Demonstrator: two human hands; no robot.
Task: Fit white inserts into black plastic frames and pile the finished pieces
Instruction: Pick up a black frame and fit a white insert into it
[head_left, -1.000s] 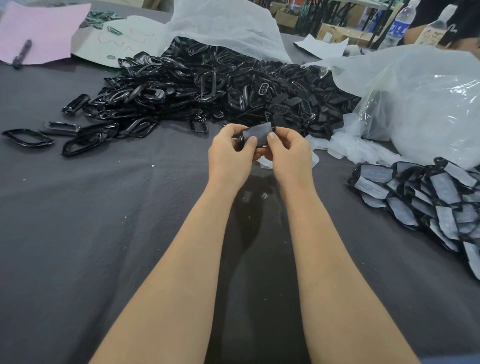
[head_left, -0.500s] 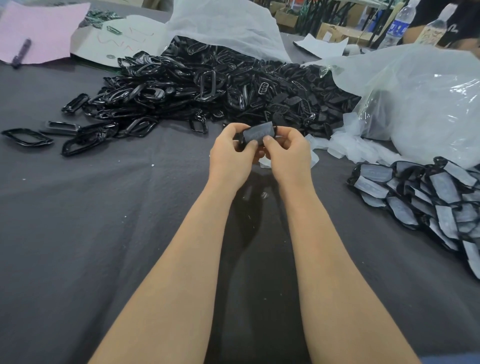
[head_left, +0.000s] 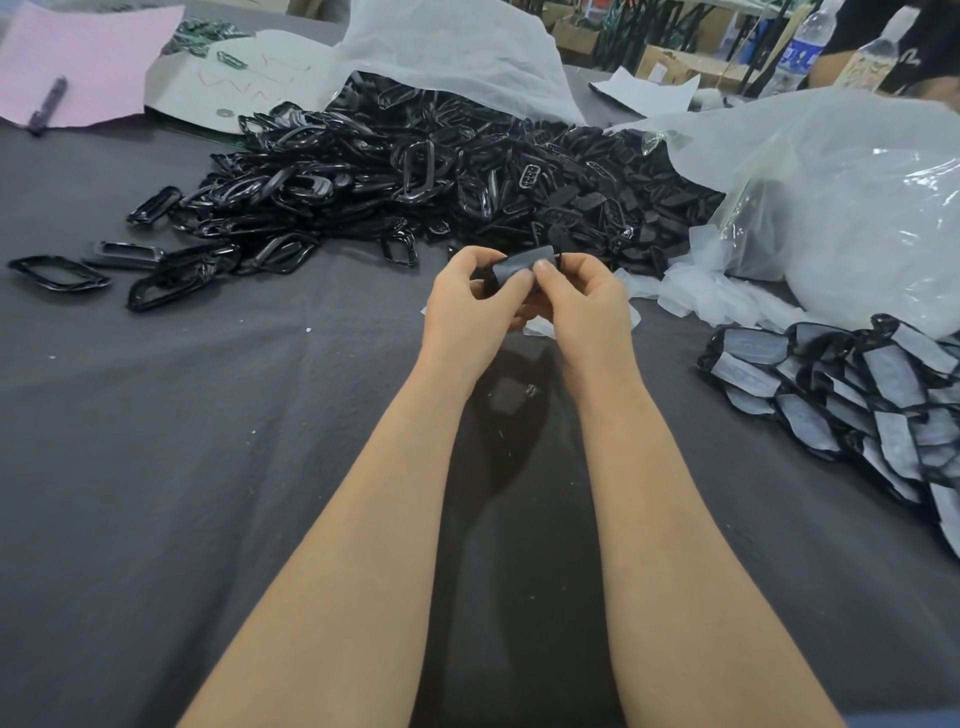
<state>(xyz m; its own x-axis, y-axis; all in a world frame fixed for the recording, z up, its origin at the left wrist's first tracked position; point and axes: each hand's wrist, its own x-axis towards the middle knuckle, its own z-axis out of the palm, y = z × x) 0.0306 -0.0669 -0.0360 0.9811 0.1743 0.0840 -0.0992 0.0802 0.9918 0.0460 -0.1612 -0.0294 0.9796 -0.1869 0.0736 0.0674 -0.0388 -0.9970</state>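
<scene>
Both hands meet above the middle of the grey cloth. My left hand (head_left: 470, 306) and my right hand (head_left: 582, 306) pinch one black frame with a pale insert (head_left: 519, 265) between thumbs and fingers, thumbs pressing on its top face. Most of the frame is hidden by my fingers. A large heap of empty black frames (head_left: 395, 171) lies behind the hands. Loose white inserts (head_left: 711, 296) lie to the right of my right hand. The pile of finished pieces (head_left: 852, 395) sits at the right edge.
Grey cloth (head_left: 208, 441) covers the table. Clear plastic bags (head_left: 857, 208) bulge at the back right and a white bag (head_left: 457, 47) at the back centre. Pink paper with a pen (head_left: 47, 104) lies far left. Bottles (head_left: 802, 47) and another person's arm stand at the far right.
My right thumb has slid left along the insert toward the left thumb. Both hands stay in the same place, still holding the piece.
</scene>
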